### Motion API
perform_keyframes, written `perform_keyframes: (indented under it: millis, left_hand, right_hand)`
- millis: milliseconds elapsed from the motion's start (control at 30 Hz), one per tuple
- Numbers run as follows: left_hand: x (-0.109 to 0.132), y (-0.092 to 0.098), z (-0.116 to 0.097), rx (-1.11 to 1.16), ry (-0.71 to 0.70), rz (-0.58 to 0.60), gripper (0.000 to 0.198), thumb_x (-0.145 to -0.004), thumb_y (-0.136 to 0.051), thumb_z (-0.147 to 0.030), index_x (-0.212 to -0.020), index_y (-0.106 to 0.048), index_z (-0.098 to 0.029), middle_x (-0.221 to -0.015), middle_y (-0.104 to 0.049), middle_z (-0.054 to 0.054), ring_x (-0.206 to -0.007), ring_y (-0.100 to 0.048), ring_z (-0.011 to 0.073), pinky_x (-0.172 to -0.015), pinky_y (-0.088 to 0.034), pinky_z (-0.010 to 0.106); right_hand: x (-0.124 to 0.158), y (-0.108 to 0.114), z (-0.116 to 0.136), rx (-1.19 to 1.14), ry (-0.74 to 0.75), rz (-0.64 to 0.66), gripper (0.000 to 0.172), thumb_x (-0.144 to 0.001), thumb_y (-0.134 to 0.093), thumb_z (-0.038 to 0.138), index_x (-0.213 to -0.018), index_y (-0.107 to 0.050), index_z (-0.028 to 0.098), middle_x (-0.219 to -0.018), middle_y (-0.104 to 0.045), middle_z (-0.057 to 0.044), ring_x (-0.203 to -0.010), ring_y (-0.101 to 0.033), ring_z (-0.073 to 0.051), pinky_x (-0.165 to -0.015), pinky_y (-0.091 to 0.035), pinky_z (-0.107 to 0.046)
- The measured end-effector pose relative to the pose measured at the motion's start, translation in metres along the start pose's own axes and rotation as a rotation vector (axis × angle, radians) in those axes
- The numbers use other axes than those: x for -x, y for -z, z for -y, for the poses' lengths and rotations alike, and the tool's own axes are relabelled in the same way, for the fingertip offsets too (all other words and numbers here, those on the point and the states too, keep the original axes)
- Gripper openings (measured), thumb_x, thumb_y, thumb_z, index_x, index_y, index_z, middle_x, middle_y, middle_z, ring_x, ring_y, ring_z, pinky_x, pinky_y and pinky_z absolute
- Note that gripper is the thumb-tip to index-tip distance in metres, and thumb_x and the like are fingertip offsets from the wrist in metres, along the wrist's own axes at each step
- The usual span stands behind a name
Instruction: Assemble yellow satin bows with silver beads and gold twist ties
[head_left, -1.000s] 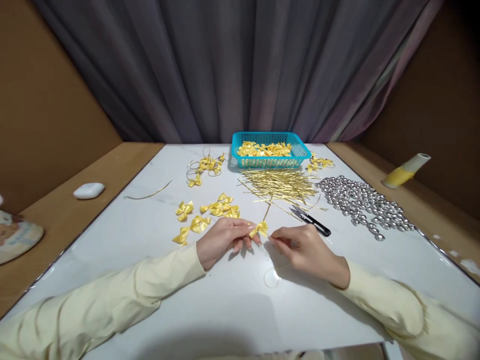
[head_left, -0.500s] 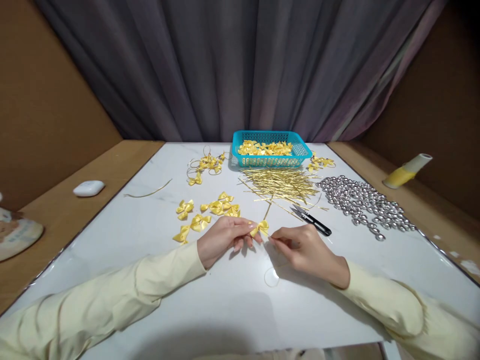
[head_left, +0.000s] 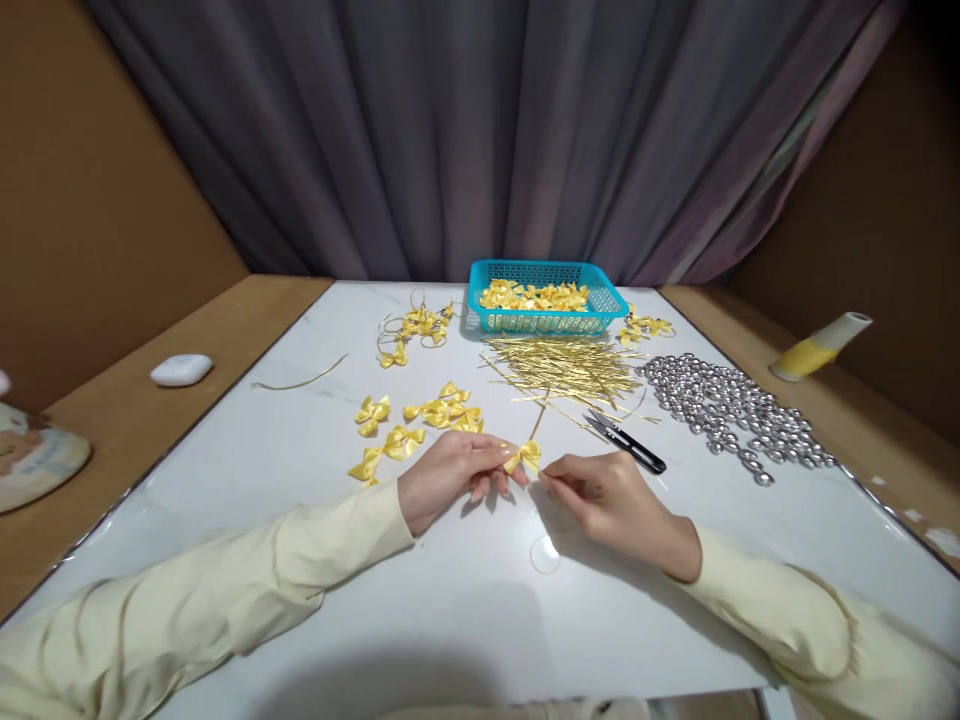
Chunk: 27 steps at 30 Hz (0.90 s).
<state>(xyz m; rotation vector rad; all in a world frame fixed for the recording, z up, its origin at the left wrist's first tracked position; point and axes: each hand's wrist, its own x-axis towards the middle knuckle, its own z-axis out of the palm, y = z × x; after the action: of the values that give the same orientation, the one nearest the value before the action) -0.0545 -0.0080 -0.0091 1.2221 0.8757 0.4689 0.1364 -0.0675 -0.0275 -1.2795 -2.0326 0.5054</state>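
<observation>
Between thumb and fingers, my left hand (head_left: 456, 472) holds a yellow satin bow (head_left: 525, 457) over the middle of the white table. A thin gold strand (head_left: 539, 412) rises from the top of the bow towards the pile behind. My right hand (head_left: 600, 492) is closed in a pinch just right of the bow; what lies between its fingertips is too small to make out. A thin loop (head_left: 545, 553) shows below, between the hands. Several loose yellow bows (head_left: 403, 442) lie beyond my left hand.
A teal basket (head_left: 551, 322) of yellow bows stands at the back. Before it lie gold strands (head_left: 562, 368), black snips (head_left: 637, 452) and, rightward, silver beads (head_left: 720, 400). Bows with loops (head_left: 426, 322) sit back left. A white case (head_left: 181, 369) and a yellow-white cone (head_left: 821, 347) flank the table.
The whole view has shifted slightly. Both hands keep nearly the same pose around the bow.
</observation>
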Motion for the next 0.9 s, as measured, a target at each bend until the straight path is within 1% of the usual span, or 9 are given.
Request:
perform_keyframes:
  millis: [133,233,333,467,633,700,800,900]
  left_hand:
    - [0.0007,-0.002,-0.0012,-0.017,-0.001,-0.02,0.023,-0.077,-0.06,-0.03,-0.071,-0.066,-0.008,-0.073,-0.067,0.009,-0.049,-0.045,0.0054,-0.039,-0.03,0.013]
    - [0.0004,-0.0022,0.0009,-0.036,-0.019,-0.013,0.024,-0.078,-0.06,-0.031,-0.073,-0.066,-0.008,-0.077,-0.068,0.01,-0.051,-0.048,0.0057,-0.039,-0.031,0.013]
    - [-0.0007,-0.0009,0.0041,-0.057,-0.04,-0.006,0.025,-0.078,-0.059,-0.031,-0.074,-0.067,-0.009,-0.076,-0.069,0.01,-0.048,-0.047,0.0051,-0.039,-0.032,0.014]
    - [-0.0014,0.0002,0.0057,-0.102,-0.074,0.0,0.026,-0.079,-0.058,-0.032,-0.074,-0.068,-0.009,-0.069,-0.067,0.007,-0.042,-0.043,0.0034,-0.039,-0.032,0.015]
    - [-0.0004,-0.0023,0.0034,-0.113,-0.077,-0.021,0.028,-0.077,-0.061,-0.035,-0.07,-0.068,-0.009,-0.056,-0.063,0.003,-0.038,-0.041,0.0031,-0.038,-0.032,0.015]
    - [-0.0006,-0.0029,0.0038,-0.083,-0.076,-0.033,0.029,-0.077,-0.061,-0.036,-0.071,-0.068,-0.009,-0.059,-0.064,0.005,-0.039,-0.042,0.0037,-0.038,-0.033,0.016]
    - [-0.0015,-0.0022,0.0057,-0.036,-0.071,-0.027,0.028,-0.076,-0.062,-0.036,-0.075,-0.068,-0.009,-0.069,-0.066,0.007,-0.044,-0.044,0.0046,-0.041,-0.036,0.016]
    - [-0.0022,-0.0007,0.0072,0.003,-0.055,-0.007,0.025,-0.075,-0.064,-0.033,-0.078,-0.068,-0.009,-0.071,-0.066,0.007,-0.046,-0.045,0.0043,-0.043,-0.036,0.015]
  right_hand:
    - [0.0012,0.0007,0.0008,0.018,-0.002,0.016,0.022,-0.078,-0.044,0.015,-0.073,-0.065,0.013,-0.052,-0.059,-0.001,-0.043,-0.045,-0.008,-0.047,-0.034,-0.019]
    - [0.0012,0.0013,0.001,0.018,0.001,0.032,0.023,-0.078,-0.043,0.015,-0.072,-0.065,0.013,-0.052,-0.058,-0.002,-0.043,-0.044,-0.008,-0.047,-0.033,-0.019]
    - [-0.0001,0.0013,0.0009,0.004,-0.005,0.05,0.024,-0.078,-0.042,0.015,-0.072,-0.065,0.012,-0.052,-0.057,-0.001,-0.042,-0.041,-0.007,-0.047,-0.032,-0.019]
    - [-0.003,0.0002,0.0006,-0.044,-0.054,0.075,0.022,-0.076,-0.044,0.013,-0.07,-0.065,0.012,-0.051,-0.055,0.0,-0.043,-0.037,-0.007,-0.046,-0.031,-0.019]
    - [-0.0048,-0.0002,0.0006,-0.134,-0.12,0.099,0.021,-0.077,-0.046,0.015,-0.067,-0.065,0.012,-0.049,-0.054,0.002,-0.042,-0.037,-0.006,-0.044,-0.03,-0.018]
    - [-0.0051,0.0005,0.0007,-0.16,-0.133,0.091,0.021,-0.078,-0.047,0.017,-0.067,-0.064,0.012,-0.05,-0.055,0.002,-0.043,-0.038,-0.007,-0.044,-0.031,-0.018]
    - [-0.0054,0.0016,0.001,-0.17,-0.141,0.071,0.022,-0.079,-0.048,0.019,-0.065,-0.064,0.012,-0.049,-0.055,0.002,-0.043,-0.039,-0.007,-0.044,-0.031,-0.018]
    - [-0.0056,0.0018,0.0007,-0.166,-0.142,0.053,0.023,-0.079,-0.049,0.019,-0.063,-0.063,0.013,-0.048,-0.054,0.002,-0.042,-0.038,-0.006,-0.043,-0.031,-0.018]
